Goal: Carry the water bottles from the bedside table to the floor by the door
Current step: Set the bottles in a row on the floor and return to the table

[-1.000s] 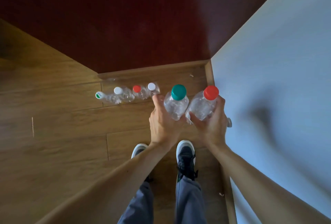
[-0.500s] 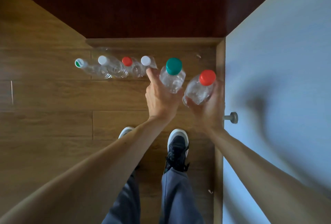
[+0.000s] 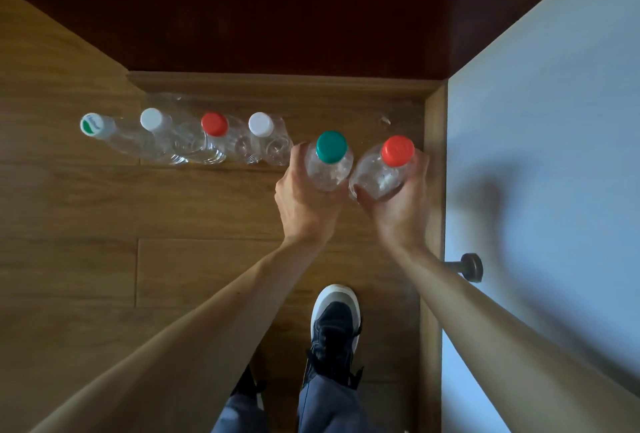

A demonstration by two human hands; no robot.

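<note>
My left hand (image 3: 306, 197) grips a clear bottle with a teal cap (image 3: 331, 146). Just to its right, my right hand (image 3: 398, 204) holds a clear bottle with a red cap (image 3: 397, 151). Both bottles are upright, close together, low over the wooden floor (image 3: 104, 210) near the skirting. A row of several clear bottles stands on the floor to the left: one with a green-and-white cap (image 3: 92, 124), one white-capped (image 3: 151, 119), one red-capped (image 3: 214, 124), one white-capped (image 3: 260, 124). Whether the held bottles touch the floor I cannot tell.
The dark red door (image 3: 277, 6) fills the top, with a wooden skirting (image 3: 277, 80) at its foot. A pale wall (image 3: 554, 120) runs along the right, with a metal door stop (image 3: 467, 267) sticking out of it. My shoe (image 3: 335, 321) stands behind the hands.
Both hands with their bottles have moved down and forward towards the floor at the right end of the row. The view has tilted further down.
</note>
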